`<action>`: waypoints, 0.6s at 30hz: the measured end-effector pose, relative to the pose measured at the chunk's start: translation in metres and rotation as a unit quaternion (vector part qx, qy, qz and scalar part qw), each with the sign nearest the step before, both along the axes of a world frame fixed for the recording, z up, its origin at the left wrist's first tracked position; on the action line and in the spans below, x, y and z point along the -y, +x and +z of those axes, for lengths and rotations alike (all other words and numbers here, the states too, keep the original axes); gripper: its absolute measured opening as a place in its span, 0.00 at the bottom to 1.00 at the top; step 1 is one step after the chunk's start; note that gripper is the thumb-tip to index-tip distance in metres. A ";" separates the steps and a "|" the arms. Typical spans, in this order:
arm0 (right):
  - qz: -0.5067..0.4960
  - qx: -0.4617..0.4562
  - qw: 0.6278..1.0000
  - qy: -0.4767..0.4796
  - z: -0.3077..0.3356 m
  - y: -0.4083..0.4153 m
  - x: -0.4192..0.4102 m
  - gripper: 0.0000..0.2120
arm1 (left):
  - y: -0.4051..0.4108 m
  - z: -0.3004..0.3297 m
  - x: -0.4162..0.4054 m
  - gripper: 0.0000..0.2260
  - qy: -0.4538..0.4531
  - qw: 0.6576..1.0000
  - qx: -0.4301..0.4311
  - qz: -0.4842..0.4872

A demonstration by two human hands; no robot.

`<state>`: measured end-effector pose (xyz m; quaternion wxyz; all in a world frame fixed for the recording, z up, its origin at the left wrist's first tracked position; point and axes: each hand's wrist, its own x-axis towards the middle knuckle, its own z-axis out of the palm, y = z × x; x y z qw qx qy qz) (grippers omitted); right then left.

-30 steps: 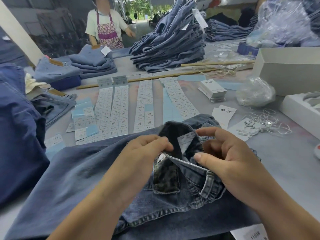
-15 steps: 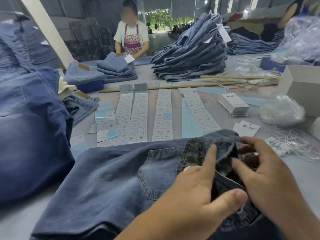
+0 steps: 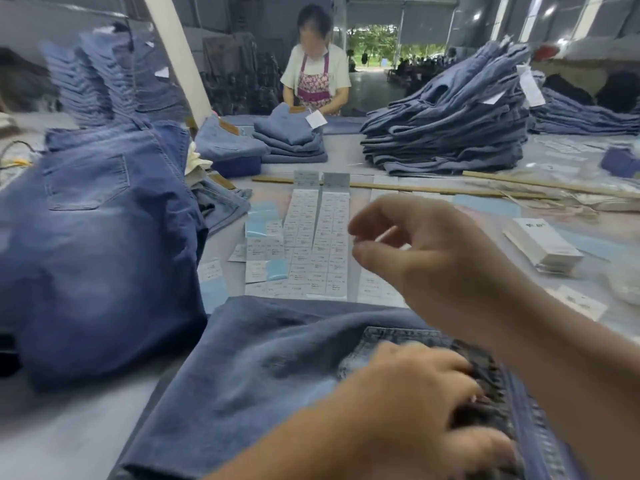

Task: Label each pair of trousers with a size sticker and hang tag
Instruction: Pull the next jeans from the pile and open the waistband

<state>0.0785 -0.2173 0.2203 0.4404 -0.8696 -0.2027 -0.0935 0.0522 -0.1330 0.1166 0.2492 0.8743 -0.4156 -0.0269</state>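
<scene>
A pair of blue denim trousers (image 3: 263, 368) lies across the table in front of me, waistband to the right. My left hand (image 3: 415, 410) holds the dark turned-over waistband between curled fingers and thumb. My right hand (image 3: 426, 258) hovers above the table, over the right part of the white size sticker sheets (image 3: 318, 244). Its fingers are loosely curled, thumb and forefinger apart, and hold nothing. A stack of white hang tags (image 3: 540, 244) lies to the right of that hand, and a loose hang tag (image 3: 581, 301) nearer the edge.
A heap of denim (image 3: 97, 244) rises at my left. A tall pile of folded jeans (image 3: 450, 126) stands at the back, behind a long wooden stick (image 3: 415, 188). A person in an apron (image 3: 317, 77) folds jeans across the table.
My right hand has left the waistband and risen forward and left over the sticker sheets. The view has swung left. My left hand stays on the waistband.
</scene>
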 end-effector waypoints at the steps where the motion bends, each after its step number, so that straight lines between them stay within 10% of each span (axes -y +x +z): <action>1: 0.005 -0.037 0.999 -0.008 0.000 0.018 -0.011 0.04 | 0.012 0.000 -0.012 0.18 0.032 0.997 0.040 0.049; 8: -0.051 -0.193 0.977 -0.071 -0.061 0.138 -0.091 0.08 | 0.124 -0.026 -0.101 0.12 0.120 0.903 -0.058 0.409; 18: -0.121 -0.303 0.941 -0.085 -0.185 0.211 -0.135 0.14 | 0.199 -0.102 -0.189 0.07 -0.045 0.754 -0.135 0.641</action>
